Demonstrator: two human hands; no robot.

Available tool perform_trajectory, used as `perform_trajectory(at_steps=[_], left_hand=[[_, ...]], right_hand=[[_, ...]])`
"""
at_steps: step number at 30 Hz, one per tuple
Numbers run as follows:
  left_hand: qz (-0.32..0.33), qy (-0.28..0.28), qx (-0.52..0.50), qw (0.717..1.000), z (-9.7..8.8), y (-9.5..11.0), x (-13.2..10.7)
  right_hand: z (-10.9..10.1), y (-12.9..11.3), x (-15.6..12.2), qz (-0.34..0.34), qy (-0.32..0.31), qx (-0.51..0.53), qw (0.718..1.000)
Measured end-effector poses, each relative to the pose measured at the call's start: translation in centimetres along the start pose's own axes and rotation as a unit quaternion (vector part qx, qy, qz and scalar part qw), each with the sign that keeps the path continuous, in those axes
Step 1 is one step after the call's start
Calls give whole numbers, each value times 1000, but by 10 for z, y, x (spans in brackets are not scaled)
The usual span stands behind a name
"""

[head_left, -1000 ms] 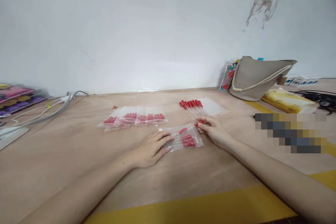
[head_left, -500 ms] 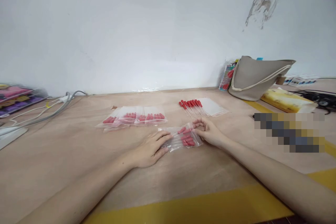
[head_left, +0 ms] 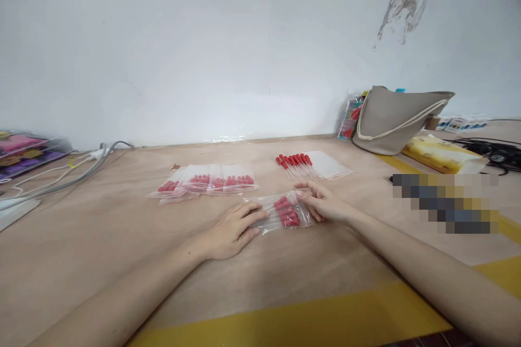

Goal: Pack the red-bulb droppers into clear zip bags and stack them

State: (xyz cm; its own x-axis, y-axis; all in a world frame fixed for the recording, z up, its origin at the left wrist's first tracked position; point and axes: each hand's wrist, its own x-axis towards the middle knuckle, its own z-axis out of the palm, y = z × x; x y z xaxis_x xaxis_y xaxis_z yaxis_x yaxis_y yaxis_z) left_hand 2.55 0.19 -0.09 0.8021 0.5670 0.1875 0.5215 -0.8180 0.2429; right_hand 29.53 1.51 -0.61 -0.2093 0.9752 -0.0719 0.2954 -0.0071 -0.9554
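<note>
A clear zip bag (head_left: 271, 223) lies on the table before me, with several droppers inside, their red rubber bulbs (head_left: 290, 216) toward the right. My left hand (head_left: 234, 230) rests flat on the bag's left end, fingers stretched out and apart. At the right, zip end, my right hand (head_left: 319, 201) has its fingers closed on the bag's edge. Just beyond it lie several loose droppers with red bulbs (head_left: 293, 160), partly beside a stack of flat empty bags (head_left: 329, 165). Filled bags of droppers (head_left: 203, 180) overlap in a row behind my left hand.
A grey bag with a rope strap (head_left: 385, 119) stands at the back right, near a yellow soft pack (head_left: 443, 154) and black cables (head_left: 502, 154). A blurred-out object (head_left: 445, 203) lies at right. Grey cables (head_left: 91, 171) and a colourful rack (head_left: 30, 152) are at left.
The droppers in the bag have settled closer together, and the bag's right end lies flatter. My right hand's fingers have shifted along that end. My left hand has stayed in place.
</note>
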Motion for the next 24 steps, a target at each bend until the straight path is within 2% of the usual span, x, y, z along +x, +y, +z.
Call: perform_trajectory(at_steps=[3,5,8,11,14,17,19,21,24], left_hand=[[2,5,0,1000,1,-2,-1],[2,6,-1,1000,2,-2,-1],[5,4,-9,1000,1,-2,-1],[4,11,-22,1000,0,1,-2],[-16,32,-10,999,1,1,-1],[-43,81,58,994,1,-6,0],[-56,128,124,982,-2,-16,1],[-66,174,182,965,-7,-28,2],[-88,205,222,949,-14,-44,2]], right_hand=[[-3,-1,4,38,93,-21,995],[-4,-2,7,69,104,-45,991],[-2,-5,10,82,21,-77,993],[0,-11,9,69,-36,-55,995],[-10,-15,3,90,-79,58,991],[-32,-18,0,101,-102,205,968],[-48,-20,1,85,-69,276,955],[-57,-23,6,49,-3,332,942],[-53,-34,22,-16,86,404,911]])
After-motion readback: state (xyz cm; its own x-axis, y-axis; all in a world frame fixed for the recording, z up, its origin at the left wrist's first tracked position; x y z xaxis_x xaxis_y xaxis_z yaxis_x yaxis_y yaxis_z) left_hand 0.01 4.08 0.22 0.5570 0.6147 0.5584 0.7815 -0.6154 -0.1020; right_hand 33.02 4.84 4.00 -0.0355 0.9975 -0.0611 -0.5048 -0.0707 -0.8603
